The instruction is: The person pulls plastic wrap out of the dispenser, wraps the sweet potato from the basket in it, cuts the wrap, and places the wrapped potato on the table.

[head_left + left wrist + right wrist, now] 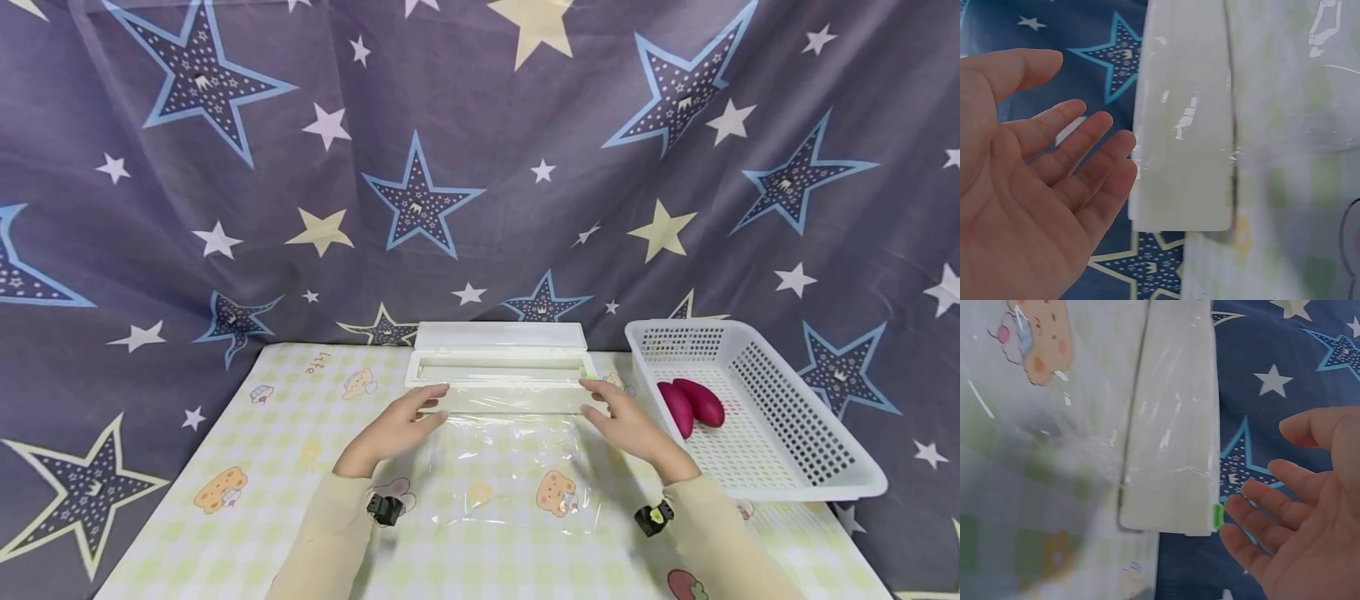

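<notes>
It looks homelike (the exact room is unclear), with a cartoon-print checked tablecloth [270, 471] before a star-patterned curtain [480, 100].

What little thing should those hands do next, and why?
Perhaps lower the lid of the white box: it stands open, clear film runs out across the tablecloth, and the left hand and right hand are empty near its ends.
</notes>
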### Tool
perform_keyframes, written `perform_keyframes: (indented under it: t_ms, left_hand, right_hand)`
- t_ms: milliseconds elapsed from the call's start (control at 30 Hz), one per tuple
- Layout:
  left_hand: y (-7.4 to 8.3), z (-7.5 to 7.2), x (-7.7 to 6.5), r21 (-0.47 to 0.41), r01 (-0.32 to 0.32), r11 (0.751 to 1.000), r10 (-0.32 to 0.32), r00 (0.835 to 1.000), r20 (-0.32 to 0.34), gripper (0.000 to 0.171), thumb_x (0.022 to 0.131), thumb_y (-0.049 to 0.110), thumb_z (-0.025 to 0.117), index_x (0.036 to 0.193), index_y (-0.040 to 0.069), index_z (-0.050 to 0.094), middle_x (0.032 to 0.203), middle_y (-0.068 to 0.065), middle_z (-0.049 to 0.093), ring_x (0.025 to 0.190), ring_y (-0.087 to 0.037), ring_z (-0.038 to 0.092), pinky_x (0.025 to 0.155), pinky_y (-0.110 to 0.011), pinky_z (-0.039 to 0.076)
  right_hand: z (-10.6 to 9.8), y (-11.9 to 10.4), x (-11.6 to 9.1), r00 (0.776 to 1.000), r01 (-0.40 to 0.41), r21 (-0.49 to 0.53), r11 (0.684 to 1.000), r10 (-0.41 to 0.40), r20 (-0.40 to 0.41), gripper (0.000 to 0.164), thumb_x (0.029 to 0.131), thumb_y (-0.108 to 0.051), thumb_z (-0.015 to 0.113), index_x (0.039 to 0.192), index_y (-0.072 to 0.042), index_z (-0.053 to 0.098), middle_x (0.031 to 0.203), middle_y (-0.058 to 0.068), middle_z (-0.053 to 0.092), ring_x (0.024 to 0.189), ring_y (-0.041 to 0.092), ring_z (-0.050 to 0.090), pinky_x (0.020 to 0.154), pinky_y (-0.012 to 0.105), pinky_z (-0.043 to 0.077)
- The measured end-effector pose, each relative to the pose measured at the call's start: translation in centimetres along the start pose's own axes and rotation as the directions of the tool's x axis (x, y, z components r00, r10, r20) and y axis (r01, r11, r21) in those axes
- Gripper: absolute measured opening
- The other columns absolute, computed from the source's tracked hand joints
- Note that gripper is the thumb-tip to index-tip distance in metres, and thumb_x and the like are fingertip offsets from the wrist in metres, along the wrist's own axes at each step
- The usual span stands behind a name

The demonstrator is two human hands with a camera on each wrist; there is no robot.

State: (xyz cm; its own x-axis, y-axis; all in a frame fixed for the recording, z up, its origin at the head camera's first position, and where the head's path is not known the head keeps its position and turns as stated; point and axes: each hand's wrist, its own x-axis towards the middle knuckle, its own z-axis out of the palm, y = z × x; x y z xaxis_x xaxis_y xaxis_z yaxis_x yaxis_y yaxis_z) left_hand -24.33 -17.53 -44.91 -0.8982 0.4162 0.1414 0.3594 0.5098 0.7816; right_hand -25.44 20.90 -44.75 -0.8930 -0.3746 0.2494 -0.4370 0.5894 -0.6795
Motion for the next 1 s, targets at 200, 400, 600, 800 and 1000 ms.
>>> perform_keyframes:
  t_ms: [200, 400, 600, 800, 1000]
  left_hand:
    - [0.9, -0.7, -0.1, 0.001, -0.036, 0.999, 0.036, 0.999, -0.005, 0.052, 0.105, 0.032, 0.055, 0.151, 0.011, 0.044, 0.149, -0.013, 0.048, 0.132, -0.037, 0.048, 0.103, -0.052, 0.044]
    - [1.4, -1.0, -0.3, 0.011, -0.066, 0.998, 0.066, 0.998, -0.017, 0.049, 0.105, 0.034, 0.055, 0.149, 0.014, 0.046, 0.145, -0.009, 0.052, 0.129, -0.032, 0.052, 0.101, -0.050, 0.046]
    - [1.2, -0.7, -0.4, -0.024, -0.090, 0.996, 0.090, 0.996, -0.028, 0.042, 0.105, 0.026, 0.055, 0.145, 0.014, 0.051, 0.138, -0.007, 0.058, 0.123, -0.030, 0.056, 0.098, -0.047, 0.048]
    - [0.8, 0.5, -0.4, -0.051, -0.132, 0.990, 0.130, 0.990, -0.048, 0.035, 0.103, 0.015, 0.058, 0.137, 0.009, 0.058, 0.133, -0.007, 0.062, 0.115, -0.024, 0.061, 0.092, -0.038, 0.051]
    - [1.3, 1.0, -0.5, -0.059, -0.134, 0.989, 0.130, 0.990, -0.054, 0.033, 0.102, 0.011, 0.059, 0.134, 0.006, 0.060, 0.129, -0.006, 0.064, 0.112, -0.023, 0.063, 0.090, -0.036, 0.052]
  right_hand:
    - [-2.3, -0.7, 0.1, 1.000, 0.022, -0.019, 1.000, -0.022, -0.012, 0.047, 0.102, -0.015, 0.057, 0.143, 0.007, 0.046, 0.141, 0.027, 0.050, 0.125, 0.048, 0.050, 0.099, 0.061, 0.043]
    - [-4.3, -0.8, 0.2, 1.000, 0.003, -0.040, 0.999, -0.003, -0.009, 0.048, 0.103, -0.017, 0.056, 0.145, 0.004, 0.045, 0.143, 0.026, 0.050, 0.126, 0.046, 0.050, 0.101, 0.061, 0.042]
    - [-6.3, -0.2, 0.4, 1.000, 0.020, -0.069, 0.997, -0.021, -0.023, 0.045, 0.103, -0.015, 0.056, 0.143, 0.006, 0.047, 0.140, 0.028, 0.052, 0.123, 0.047, 0.052, 0.099, 0.063, 0.042]
    - [-8.2, 0.6, 0.4, 0.999, 0.027, -0.094, 0.995, -0.031, -0.037, 0.041, 0.102, -0.010, 0.056, 0.139, 0.007, 0.049, 0.136, 0.028, 0.054, 0.120, 0.049, 0.053, 0.098, 0.063, 0.042]
    - [-10.1, 1.9, 0.3, 0.999, -0.003, -0.115, 0.993, -0.002, -0.041, 0.042, 0.103, -0.011, 0.054, 0.140, 0.007, 0.048, 0.136, 0.030, 0.053, 0.119, 0.048, 0.055, 0.098, 0.063, 0.043]
